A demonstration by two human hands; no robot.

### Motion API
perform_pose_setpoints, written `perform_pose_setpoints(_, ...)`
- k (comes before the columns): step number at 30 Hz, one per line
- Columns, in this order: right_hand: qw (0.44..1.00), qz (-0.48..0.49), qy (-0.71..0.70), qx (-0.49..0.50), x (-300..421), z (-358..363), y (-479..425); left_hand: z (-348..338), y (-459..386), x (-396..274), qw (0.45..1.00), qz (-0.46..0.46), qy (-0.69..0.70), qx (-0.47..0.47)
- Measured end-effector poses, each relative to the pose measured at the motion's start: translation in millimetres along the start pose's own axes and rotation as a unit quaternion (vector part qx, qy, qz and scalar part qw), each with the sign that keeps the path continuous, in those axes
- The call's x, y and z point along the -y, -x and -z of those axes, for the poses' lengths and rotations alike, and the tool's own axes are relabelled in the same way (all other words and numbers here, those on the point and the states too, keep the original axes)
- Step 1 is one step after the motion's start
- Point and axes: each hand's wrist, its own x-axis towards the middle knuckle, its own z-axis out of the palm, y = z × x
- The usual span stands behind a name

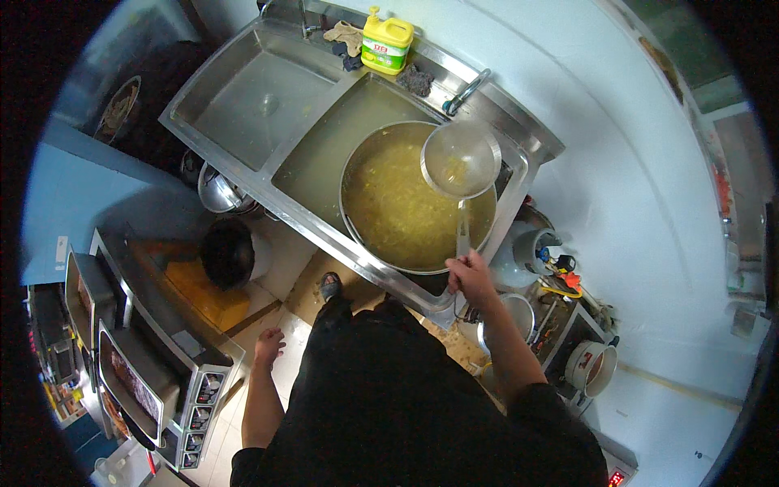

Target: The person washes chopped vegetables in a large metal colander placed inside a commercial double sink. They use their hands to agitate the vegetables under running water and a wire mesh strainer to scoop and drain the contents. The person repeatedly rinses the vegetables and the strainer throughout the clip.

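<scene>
My right hand [468,277] grips the handle of a round fine-mesh strainer [450,146]. The strainer's bowl is over the far right rim of a large metal pot [344,210], with a few yellowish bits in its mesh. Cloudy yellow liquid [401,201] with many small floating pieces fills the pot. This pot stands in the right basin of a stainless steel double sink [328,237], where murky water [316,164] surrounds it. Down at my left side, my left hand [269,347] hangs free with its fingers loosely curled, holding nothing.
A yellow detergent jug [386,42], a steel-wool scrubber [415,80] and a tap [467,91] sit along the sink's back ledge. Water lies in the left basin [255,103]. Right of the sink is a gas cylinder [517,255]; a black bin [228,252] and a steel counter with knobs [204,408] are leftward.
</scene>
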Motion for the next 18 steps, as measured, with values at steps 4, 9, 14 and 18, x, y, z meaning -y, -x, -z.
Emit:
perform_pose_setpoints(4,0.996,-0.075,-0.052,0.022,-18,-1,-8,9,-10,14,1.0,-0.026,0.015,0.001)
perform_pose_setpoints(9,0.995,-0.044,-0.087,0.015,29,-8,20,19,-9,24,0.998,0.019,0.056,0.0)
perform_pose_setpoints(14,0.998,0.014,-0.061,-0.011,36,-17,18,4,11,11,0.999,0.028,0.033,-0.004)
perform_pose_setpoints(18,0.999,-0.034,0.008,-0.001,-50,-8,-35,4,-2,13,1.0,-0.007,0.015,0.016)
